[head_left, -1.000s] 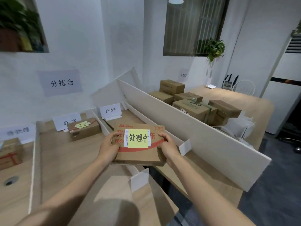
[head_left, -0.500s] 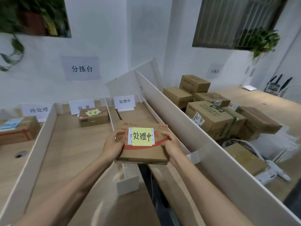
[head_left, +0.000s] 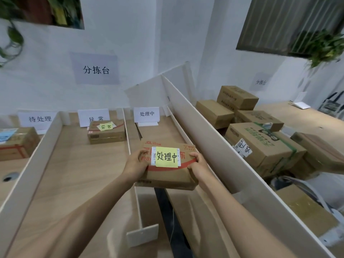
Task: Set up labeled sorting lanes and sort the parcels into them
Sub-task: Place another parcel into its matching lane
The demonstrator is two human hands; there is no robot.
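I hold a flat cardboard parcel (head_left: 167,175) with a yellow note reading 处理中 between both hands, above the near end of the right lane. My left hand (head_left: 135,164) grips its left edge and my right hand (head_left: 198,165) grips its right edge. At the far end of that lane stands a white sign 处理中 (head_left: 146,114). The middle lane has a sign 异常 (head_left: 93,118) and a parcel with a yellow 异常 note (head_left: 106,134). The left lane has a sign 待处理 (head_left: 38,119) and a taped parcel (head_left: 15,143).
White divider boards (head_left: 214,144) separate the lanes on the wooden table (head_left: 78,175). Several unsorted cardboard boxes (head_left: 260,146) are piled right of the tall divider. A dark gap (head_left: 167,211) runs between two tabletops below the held parcel. A wall sign 分拣台 (head_left: 95,69) hangs above.
My view has swung left and closer to the lanes. The parcel stays gripped in both hands and has moved slightly forward over the right lane.
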